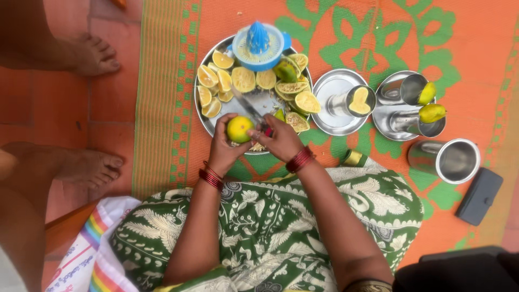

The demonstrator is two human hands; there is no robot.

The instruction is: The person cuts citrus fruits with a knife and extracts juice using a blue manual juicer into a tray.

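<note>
Down at the near rim of the big steel tray (203, 116), the left hand (223, 146) has its fingers curled around a whole yellow-green citrus fruit (238, 128), thumb and fingertips pressed against its skin, holding it just above the tray's edge. Just beside it, the right hand (281, 141) has its fingers closed round the dark-red handle of a knife (250, 110); the blade runs up and to the left over the tray's bare middle, and its heel seems to touch the fruit, though the contact is too small to tell for certain. Red bangles (300, 160) sit on both wrists. Around the blade the tray holds cut citrus halves (243, 79) and squeezed rinds (307, 101), with a blue hand juicer (258, 46) at its far edge. To the right, a small steel plate (327, 121) carries a steel tumbler (352, 101), another plate carries two tumblers (403, 89) topped with citrus pieces, and one empty tumbler (448, 160) lies on the orange-and-green mat (476, 43). Another person's bare feet (92, 54) rest on the tiled floor at the left.
</note>
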